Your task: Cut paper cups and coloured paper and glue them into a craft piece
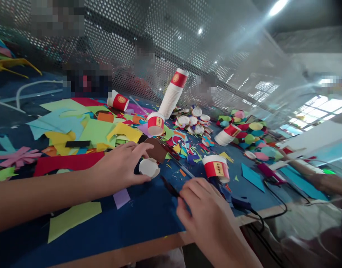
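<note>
My left hand (120, 163) is over the table with thumb and fingers apart around a small white paper disc (149, 168) with a ragged edge. The thumb lies at the disc's lower edge, while the index finger reaches above it. In my right hand (206, 208) is a slim dark tool (170, 187), its pointed end towards the disc; the grip hides its kind. A brown paper sheet (154, 149) lies just beyond the left fingers. Right of it stands a red and white paper cup (216, 169).
Coloured paper sheets (100, 132) cover the left side. A leaning stack of paper cups (172, 95) rises at the back, near a pile of white discs (193, 121). Black cables (262, 217) hang over the right edge. Another person's arm (307, 173) rests at the far right.
</note>
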Demonstrator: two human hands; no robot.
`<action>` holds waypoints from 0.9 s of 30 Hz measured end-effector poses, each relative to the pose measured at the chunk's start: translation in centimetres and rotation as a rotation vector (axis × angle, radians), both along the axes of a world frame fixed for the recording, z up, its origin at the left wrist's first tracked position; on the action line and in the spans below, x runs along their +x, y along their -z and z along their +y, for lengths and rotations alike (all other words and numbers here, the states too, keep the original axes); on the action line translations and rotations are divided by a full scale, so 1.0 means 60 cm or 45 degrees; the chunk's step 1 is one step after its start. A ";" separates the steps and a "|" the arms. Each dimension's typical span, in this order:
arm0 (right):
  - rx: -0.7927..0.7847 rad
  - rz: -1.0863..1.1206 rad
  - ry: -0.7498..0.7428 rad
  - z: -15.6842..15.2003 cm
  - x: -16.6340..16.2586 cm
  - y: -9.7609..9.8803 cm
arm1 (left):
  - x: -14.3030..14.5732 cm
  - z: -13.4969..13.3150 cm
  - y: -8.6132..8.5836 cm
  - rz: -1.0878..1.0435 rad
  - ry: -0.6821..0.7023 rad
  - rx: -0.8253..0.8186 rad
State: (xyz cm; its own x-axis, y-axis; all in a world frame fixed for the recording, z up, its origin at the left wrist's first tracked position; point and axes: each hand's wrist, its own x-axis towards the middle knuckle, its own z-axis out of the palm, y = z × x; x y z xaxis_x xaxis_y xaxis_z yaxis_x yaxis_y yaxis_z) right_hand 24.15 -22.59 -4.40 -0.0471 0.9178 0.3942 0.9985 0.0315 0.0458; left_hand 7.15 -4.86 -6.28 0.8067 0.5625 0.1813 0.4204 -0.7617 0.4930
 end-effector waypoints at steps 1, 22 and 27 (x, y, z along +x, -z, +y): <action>0.004 0.059 0.026 -0.006 0.009 -0.005 | 0.000 0.001 0.000 -0.015 0.015 -0.053; -0.402 1.290 0.187 0.036 0.007 0.000 | -0.026 -0.036 0.023 -0.620 0.589 -0.104; -0.269 1.470 0.214 0.043 -0.006 0.018 | -0.025 -0.036 0.021 -0.676 0.589 -0.116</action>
